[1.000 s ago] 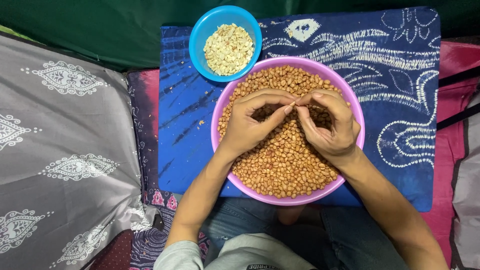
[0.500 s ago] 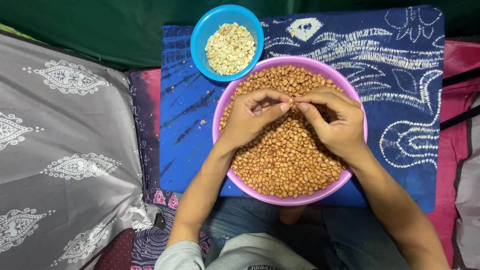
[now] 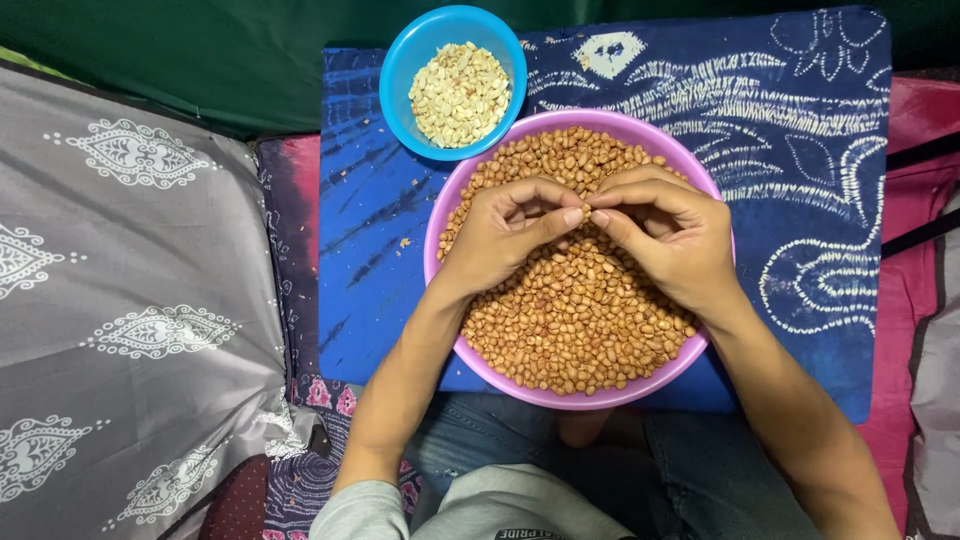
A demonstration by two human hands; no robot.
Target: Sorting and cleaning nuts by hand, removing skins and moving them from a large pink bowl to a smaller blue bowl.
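Note:
A big pink bowl is heaped with brown-skinned peanuts. Both my hands hover over its middle. My left hand and my right hand meet fingertip to fingertip, pinching a single peanut between thumbs and forefingers. Behind the pink bowl, touching its rim, stands a smaller blue bowl holding pale, skinned peanuts.
Both bowls rest on a blue patterned cloth over a flat board across my lap. A grey patterned cushion lies at the left, pink fabric at the right, green cloth behind. Bits of skin dot the blue cloth.
My right hand has turned from palm-up to knuckles-up, and both hands have drawn closer around the peanut. The bowls have not moved.

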